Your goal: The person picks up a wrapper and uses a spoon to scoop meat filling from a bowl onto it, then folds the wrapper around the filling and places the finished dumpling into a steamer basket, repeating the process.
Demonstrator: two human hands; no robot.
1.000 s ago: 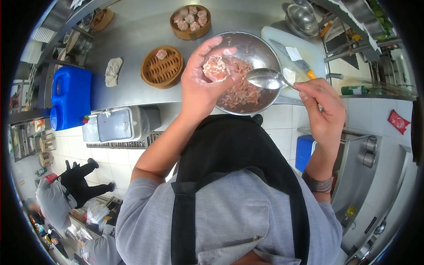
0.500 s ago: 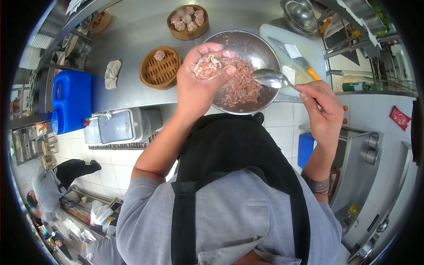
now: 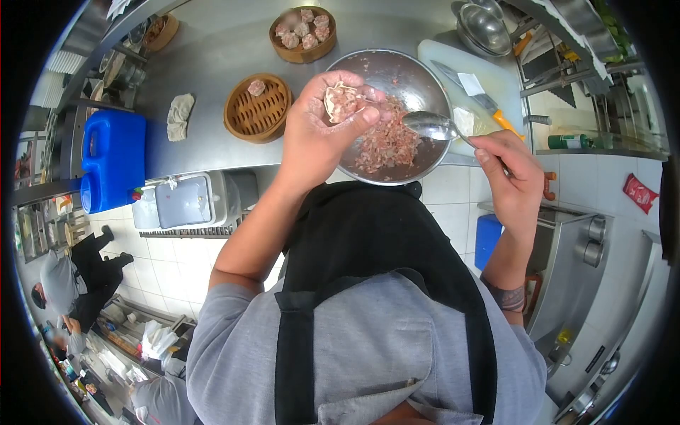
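A dumpling (image 3: 341,103), its thin wrapper gathered around pink minced filling, rests in my left hand (image 3: 319,127), whose fingers curl about it over the left side of a steel bowl (image 3: 425,78). Minced meat filling (image 3: 388,142) lies in the bowl. My right hand (image 3: 513,170) pinches the handle of a metal spoon (image 3: 433,126), its head above the bowl's right side. Left of the bowl stands a slatted bamboo steamer (image 3: 258,117) with one dumpling (image 3: 256,87) in it. Farther back, another bamboo steamer (image 3: 331,48) holds several dumplings (image 3: 301,30).
Right of the bowl, a yellow-handled knife (image 3: 487,103) lies on a white cutting board (image 3: 439,53). Steel bowls (image 3: 483,28) stand at the back right. A folded cloth (image 3: 180,117) and a blue jug (image 3: 113,159) are to the left. Other people (image 3: 64,280) are at lower left.
My left fingers have closed further, and the wrapper is now folded up around the filling. The spoon has shifted slightly left. A person at lower left has changed posture.
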